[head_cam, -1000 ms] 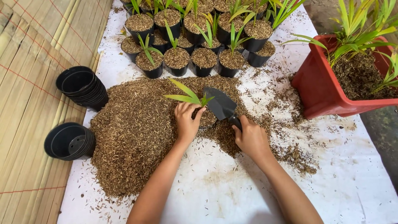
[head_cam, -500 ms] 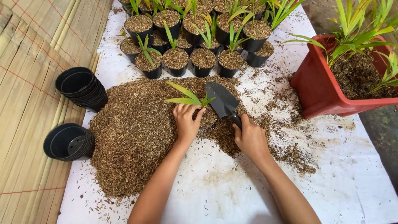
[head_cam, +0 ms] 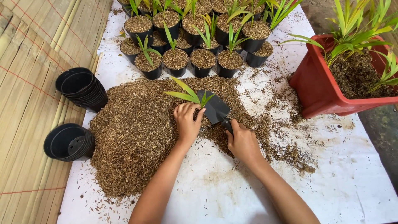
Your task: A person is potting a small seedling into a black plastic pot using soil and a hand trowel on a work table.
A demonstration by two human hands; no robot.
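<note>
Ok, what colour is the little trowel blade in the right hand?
Black, blade and handle alike. The trowel shows in the head view, gripped by the right hand.

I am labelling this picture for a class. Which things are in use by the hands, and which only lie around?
In use: left hand on seedling; right hand holding black trowel; husk heap.

Lying around: empty pot stacks, filled pots, red planter.
</note>
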